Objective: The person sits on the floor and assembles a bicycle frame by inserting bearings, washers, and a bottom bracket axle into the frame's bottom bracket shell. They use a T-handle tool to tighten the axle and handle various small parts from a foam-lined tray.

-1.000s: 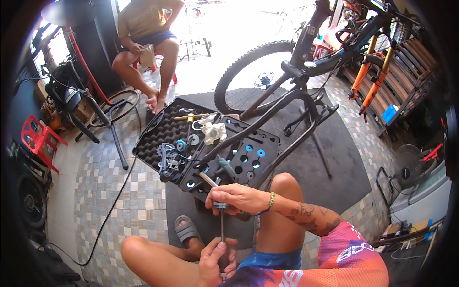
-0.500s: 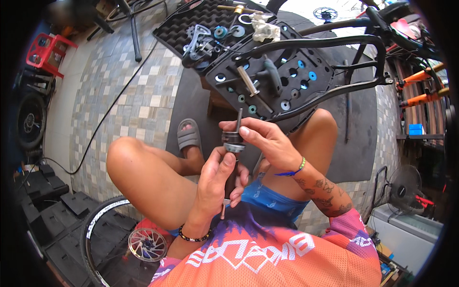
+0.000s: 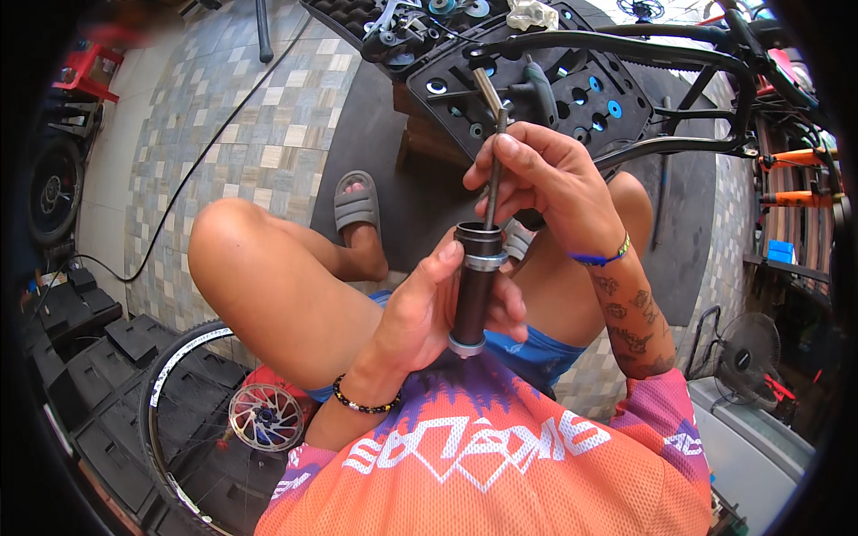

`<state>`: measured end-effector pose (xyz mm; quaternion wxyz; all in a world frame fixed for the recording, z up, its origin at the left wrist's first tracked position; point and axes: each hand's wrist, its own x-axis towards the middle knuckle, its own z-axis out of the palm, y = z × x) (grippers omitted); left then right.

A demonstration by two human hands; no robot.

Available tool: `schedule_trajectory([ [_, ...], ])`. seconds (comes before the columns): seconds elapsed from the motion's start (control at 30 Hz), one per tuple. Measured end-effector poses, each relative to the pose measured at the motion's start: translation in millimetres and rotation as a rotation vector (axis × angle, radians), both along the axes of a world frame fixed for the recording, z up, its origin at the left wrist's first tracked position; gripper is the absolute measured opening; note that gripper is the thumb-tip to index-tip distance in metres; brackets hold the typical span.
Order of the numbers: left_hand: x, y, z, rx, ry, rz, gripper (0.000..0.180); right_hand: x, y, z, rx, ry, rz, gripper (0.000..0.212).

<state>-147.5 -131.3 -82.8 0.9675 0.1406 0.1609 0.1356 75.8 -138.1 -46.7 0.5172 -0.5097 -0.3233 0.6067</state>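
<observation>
Above my lap, my left hand is wrapped round a black cylindrical tube with silver rings near its top and at its lower end. The tube stands nearly upright, tilted slightly, its open mouth facing up. My right hand is closed in a pinch on a long threaded rod. The rod's lower end is at the tube's mouth; how deep it goes inside cannot be seen. Just beyond the rod's top, a silver cylindrical piece lies across the tool case.
Ahead sits an open black tool case with round parts in foam and a grey-handled tool. A black bicycle frame reaches over it from the right. A wheel and brake disc lie at my left, a fan at right.
My right hand has moved up and away from the tube's top, and much more of the threaded rod shows above it. My left hand and the tube have shifted slightly right.
</observation>
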Motion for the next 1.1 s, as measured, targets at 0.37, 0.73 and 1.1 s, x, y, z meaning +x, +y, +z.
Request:
schedule_trajectory([
  [0.37, 8.7, -4.2, -8.0, -0.201, -0.081, 0.003, 0.066, 0.3, -2.9, -6.7, -0.067, -0.039, -0.008, 0.033],
  [0.73, 7.9, -12.1, -6.4, -0.004, 0.060, 0.109, 0.054, 7.1, -9.9, -3.9, -0.021, -0.014, 0.029, 0.034],
  [1.1, 9.9, -19.2, -16.9, -0.066, 0.046, 0.112, 0.054, 8.9, -16.8, -12.1, -0.039, -0.025, 0.068, 0.032],
])
